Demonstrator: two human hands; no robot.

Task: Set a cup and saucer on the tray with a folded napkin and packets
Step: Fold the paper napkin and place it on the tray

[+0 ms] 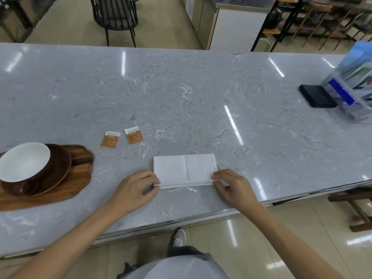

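A white napkin (184, 169) lies folded into a rectangle on the grey marble counter. My left hand (136, 188) pinches its near left corner and my right hand (229, 185) pinches its near right corner. At the left, a wooden tray (80, 174) carries a brown saucer (62, 168) with a brown cup (24, 164), white inside, standing on it. Two orange and white packets (110, 139) (133, 135) lie flat on the counter beyond the napkin, to its left.
A black box (317, 96) and a clear rack of leaflets (354, 85) stand at the far right of the counter. The counter's near edge runs just below my hands. A black chair (114, 15) stands beyond the far edge.
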